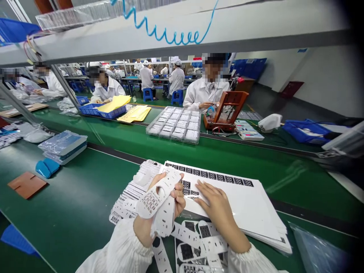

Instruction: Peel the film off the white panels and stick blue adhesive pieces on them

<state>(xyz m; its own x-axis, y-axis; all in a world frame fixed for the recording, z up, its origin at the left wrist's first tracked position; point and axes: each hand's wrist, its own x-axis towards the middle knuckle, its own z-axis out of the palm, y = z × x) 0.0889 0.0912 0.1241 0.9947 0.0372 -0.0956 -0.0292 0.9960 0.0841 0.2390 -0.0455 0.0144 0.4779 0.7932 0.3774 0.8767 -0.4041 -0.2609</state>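
My left hand [179, 198] grips several flat white plastic panels [165, 217], long with rounded ends. The top panel has a round hole and a grid of small cut-outs. My right hand [217, 203] lies on a white sticker sheet [241, 204], fingers stretched out, fingertips near the last few black stickers [194, 193] left of it. A full row of black stickers runs along the sheet's far edge. More panels lie in an overlapping row [127, 197] left of the sheet. Below my hands is a loose pile of panels [189, 252], some with black stickers on them.
A clear compartment tray [174, 125] of white parts stands across the green bench, near a red-brown fixture [226, 112] and a seated co-worker [207, 91]. Wrapped stacks [64, 146], a blue piece [47, 167] and a brown sheet [27, 184] lie left. A plastic bag [318, 246] lies right.
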